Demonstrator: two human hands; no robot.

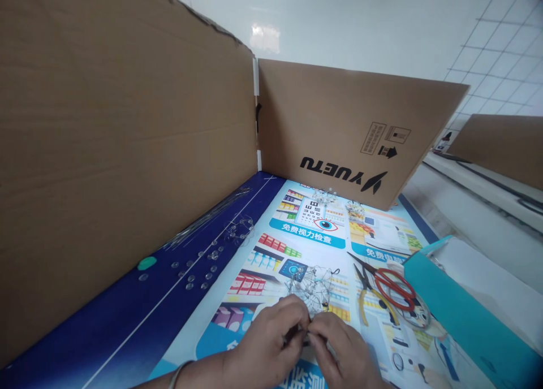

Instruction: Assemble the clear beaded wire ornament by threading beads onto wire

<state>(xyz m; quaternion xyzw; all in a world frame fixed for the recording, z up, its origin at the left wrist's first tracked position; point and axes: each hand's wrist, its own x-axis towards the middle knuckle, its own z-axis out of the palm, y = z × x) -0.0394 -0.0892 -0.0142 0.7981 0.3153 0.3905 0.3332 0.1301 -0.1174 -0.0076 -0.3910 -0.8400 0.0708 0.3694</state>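
Observation:
My left hand [274,341] and my right hand [339,349] meet at the bottom middle, fingertips pinched together. What they hold between them is small, dark and mostly covered by the fingers, so I cannot make it out. Right beyond the fingertips lies a tangle of thin silvery wire [313,287] with a small dark loop at its upper right; I cannot tell whether it joins what is pinched. To the right rest red-handled scissors [394,287] and yellow-handled pliers [373,295], with a coil of wire [419,315] partly beneath the scissors.
Clear round beads [203,270] lie scattered at left, near a green disc [147,263] and a bundle of straight wires [207,216]. More wire-and-bead clusters [324,198] sit at the back. Cardboard panels [127,134] wall the left and rear. A teal box [466,310] stands right.

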